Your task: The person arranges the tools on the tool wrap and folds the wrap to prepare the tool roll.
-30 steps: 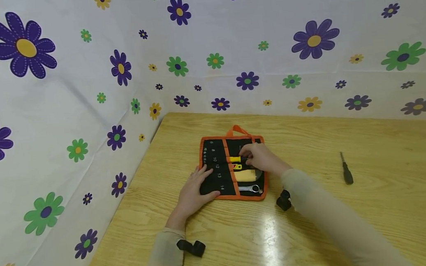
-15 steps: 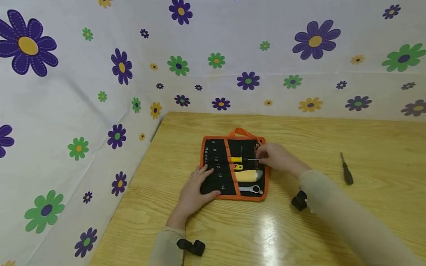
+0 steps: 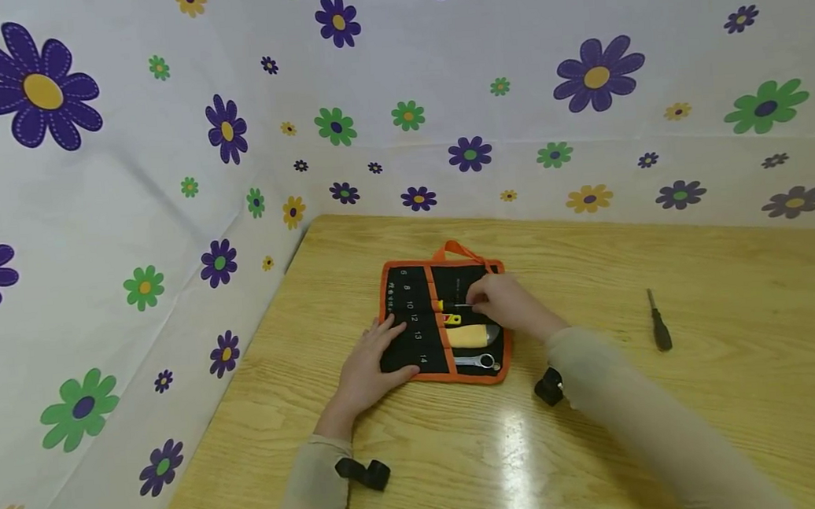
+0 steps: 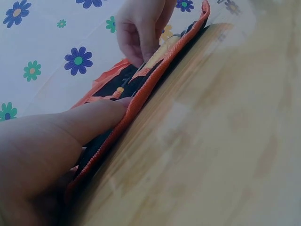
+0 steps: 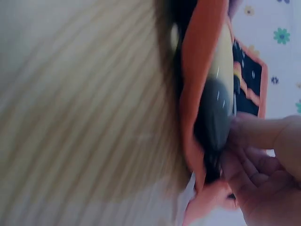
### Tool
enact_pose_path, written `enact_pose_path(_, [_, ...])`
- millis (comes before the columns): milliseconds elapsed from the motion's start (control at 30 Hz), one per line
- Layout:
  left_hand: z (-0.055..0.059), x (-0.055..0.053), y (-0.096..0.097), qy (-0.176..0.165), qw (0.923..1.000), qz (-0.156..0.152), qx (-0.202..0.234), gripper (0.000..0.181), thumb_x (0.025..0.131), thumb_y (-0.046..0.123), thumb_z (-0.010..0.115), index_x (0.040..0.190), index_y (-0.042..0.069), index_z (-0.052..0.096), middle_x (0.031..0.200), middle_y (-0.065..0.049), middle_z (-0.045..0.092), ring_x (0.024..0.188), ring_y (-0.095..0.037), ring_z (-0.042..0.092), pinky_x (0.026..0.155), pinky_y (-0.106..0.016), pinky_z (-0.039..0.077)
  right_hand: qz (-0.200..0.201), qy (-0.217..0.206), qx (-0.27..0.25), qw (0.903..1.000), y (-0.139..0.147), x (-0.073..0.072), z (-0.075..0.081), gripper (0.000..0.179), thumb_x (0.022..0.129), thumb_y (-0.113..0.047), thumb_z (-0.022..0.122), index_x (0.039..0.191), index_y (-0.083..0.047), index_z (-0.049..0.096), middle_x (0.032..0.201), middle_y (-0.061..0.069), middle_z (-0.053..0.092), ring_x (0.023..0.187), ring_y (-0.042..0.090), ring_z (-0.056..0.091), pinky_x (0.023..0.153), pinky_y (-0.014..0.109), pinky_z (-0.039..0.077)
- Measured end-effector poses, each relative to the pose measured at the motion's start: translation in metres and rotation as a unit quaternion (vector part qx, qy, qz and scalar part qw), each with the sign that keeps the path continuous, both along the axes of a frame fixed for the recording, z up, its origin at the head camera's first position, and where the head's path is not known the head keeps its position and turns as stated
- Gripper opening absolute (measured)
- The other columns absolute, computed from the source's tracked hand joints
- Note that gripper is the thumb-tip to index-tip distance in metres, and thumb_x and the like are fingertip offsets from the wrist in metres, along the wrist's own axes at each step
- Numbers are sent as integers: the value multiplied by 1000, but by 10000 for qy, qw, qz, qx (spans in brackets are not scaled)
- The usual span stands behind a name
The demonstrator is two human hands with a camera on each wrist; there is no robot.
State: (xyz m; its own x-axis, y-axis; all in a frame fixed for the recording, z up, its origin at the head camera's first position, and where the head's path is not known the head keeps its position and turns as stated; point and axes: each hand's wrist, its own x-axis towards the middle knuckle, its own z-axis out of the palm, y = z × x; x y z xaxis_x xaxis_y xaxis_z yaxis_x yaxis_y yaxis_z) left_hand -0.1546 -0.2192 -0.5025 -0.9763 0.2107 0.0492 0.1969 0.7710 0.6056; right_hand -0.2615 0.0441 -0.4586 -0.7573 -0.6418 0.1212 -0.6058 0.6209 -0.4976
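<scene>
A black tool pouch (image 3: 397, 358) with orange trim lies unfolded on the table. My left hand (image 3: 368, 374) rests on its left part with fingers spread; in the left wrist view its thumb (image 4: 101, 115) presses the pouch's near edge. Over the right part, my right hand (image 3: 506, 304) pinches the thin shaft of a screwdriver (image 3: 441, 306). The screwdriver's yellow handle end sits at the orange middle band, partly hidden in a pocket. Below it in the pouch are a small yellow tool (image 3: 452, 320), a cream-handled tool (image 3: 467, 336) and a ring-ended wrench (image 3: 482, 360).
A dark-handled screwdriver (image 3: 660, 331) lies loose on the wooden table (image 3: 604, 430) to the right. The pouch's orange strap (image 3: 453, 247) sticks out at its far side. A flower-printed sheet (image 3: 366, 68) hangs behind and at the left.
My right hand first slid right along the screwdriver's shaft, then came back left. Less of the yellow handle shows now. My left hand has stayed in place.
</scene>
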Motion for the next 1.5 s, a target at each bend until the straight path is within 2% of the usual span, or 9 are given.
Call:
enact_pose_path(200, [-1,0,1,-14,10000,27,18,73,83,46,72,146,22,43,155,-1,26,144,-22,13,115,-47,15,-154,-129,180,9996,-13,2,4,7,86,1,68,92,-1,72,90,10,67,78,21,63,67,33,54])
enact_pose_path(367, [-1,0,0,14,10000,19,8,73,83,46,72,146,21,43,155,-2,26,144,-22,13,116,-46,14,-128,-110,169,9997,-16,2,6,8,86,2,69,92,-1,73,90,11,68,79,22,64,69,34,55])
enact_pose_path(600, [0,1,-2,53,10000,27,-29,73,83,45,72,145,21,43,155,-3,27,144,-23,14,116,-46,15,-139,-162,271,9994,-25,1,7,11,87,2,67,96,-1,73,95,12,68,86,24,63,79,39,53])
enact_pose_path(900, [-2,0,-1,126,9999,-40,-34,73,83,48,71,145,20,44,154,-3,29,144,-24,16,115,-49,16,-136,-161,262,9994,-16,8,8,12,86,3,66,97,0,72,90,10,65,83,23,61,75,37,53])
enact_pose_path(1200, [-1,1,-1,155,9999,45,51,72,82,45,73,144,20,46,154,-3,30,144,-24,17,115,-47,16,-290,-475,-73,9984,11,15,16,15,87,6,64,102,5,69,96,14,65,87,26,62,76,37,54])
enact_pose_path(1333, [0,2,0,134,9999,33,80,72,82,45,73,144,19,46,154,-4,30,144,-25,17,115,-48,17,-482,-529,-192,9973,37,21,20,17,88,6,62,104,6,68,98,15,66,87,27,61,75,41,54])
enact_pose_path(1500, [0,1,0,99,9999,59,65,72,82,46,72,144,20,45,154,-3,30,144,-24,16,115,-49,17,-779,-429,-101,9960,79,29,24,18,89,4,62,106,7,67,98,17,66,86,30,61,74,45,53])
